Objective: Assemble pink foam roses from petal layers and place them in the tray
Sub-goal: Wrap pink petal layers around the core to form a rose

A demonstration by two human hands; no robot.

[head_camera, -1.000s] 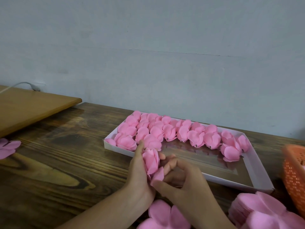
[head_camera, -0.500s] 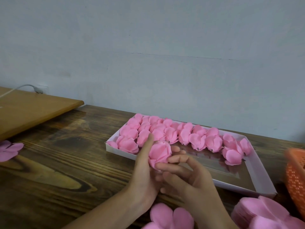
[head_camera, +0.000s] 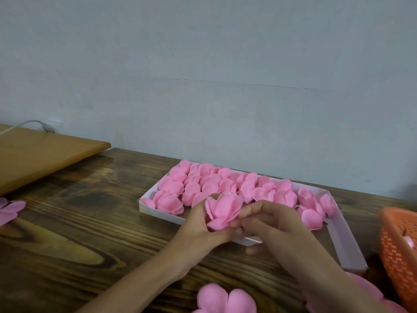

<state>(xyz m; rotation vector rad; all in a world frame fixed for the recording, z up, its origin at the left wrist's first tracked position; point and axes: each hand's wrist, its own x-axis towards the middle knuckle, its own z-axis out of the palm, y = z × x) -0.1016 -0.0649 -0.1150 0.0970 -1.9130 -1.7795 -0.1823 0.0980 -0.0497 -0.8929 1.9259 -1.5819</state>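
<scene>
Both hands met on a single pink foam rose (head_camera: 223, 210), held just above the near edge of the tray (head_camera: 347, 242). The left hand (head_camera: 198, 229) cupped it from the left and underneath, thumb lying up along the outer petals and fingers curled beneath its base. The right hand (head_camera: 270, 220) came in from the right, its fingertips (head_camera: 244, 211) pinching the petals on that side (how far the lower fingers reached under, I could not tell).

The white tray lay on the dark wooden bench (head_camera: 79, 222), running from the middle off to the right. Finished roses (head_camera: 216, 184) crowded its far and left parts in packed rows, and the near right stretch showed bare floor.

A flat petal layer (head_camera: 225, 299) lay on the bench at the near edge, below the wrists, and another one (head_camera: 10, 210) sat far off to the left. An orange mesh basket (head_camera: 399, 251) stood at the right, just beside the tray's corner. A paler wooden board (head_camera: 40, 154) rested at the far left, with a grey cable (head_camera: 33, 123) curving behind it against the wall (head_camera: 203, 75).
</scene>
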